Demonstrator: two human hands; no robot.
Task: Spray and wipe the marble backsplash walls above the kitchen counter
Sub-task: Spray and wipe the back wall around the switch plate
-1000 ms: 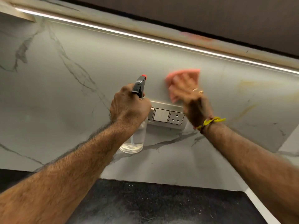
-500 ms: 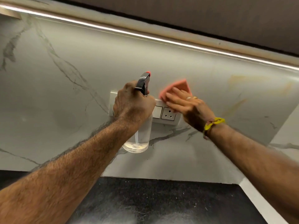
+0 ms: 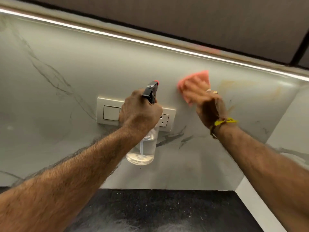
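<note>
The grey-veined marble backsplash (image 3: 63, 91) fills the view above the counter. My left hand (image 3: 138, 113) grips the neck of a clear spray bottle (image 3: 145, 148) with a black trigger head and red nozzle, held up in front of the wall. My right hand (image 3: 204, 101) presses a pink cloth (image 3: 200, 77) flat against the marble, up and right of the switch plate; its fingers lie spread over the cloth and are blurred by motion.
A white switch and socket plate (image 3: 108, 111) sits on the wall, partly behind my left hand. A black speckled countertop (image 3: 158, 211) runs below. A light strip (image 3: 117, 37) lines the cabinet underside. The side wall (image 3: 291, 124) meets the backsplash at the right corner.
My right hand has carried the pink cloth from just above the socket plate up and to the right along the marble. The left hand still holds the bottle in much the same place.
</note>
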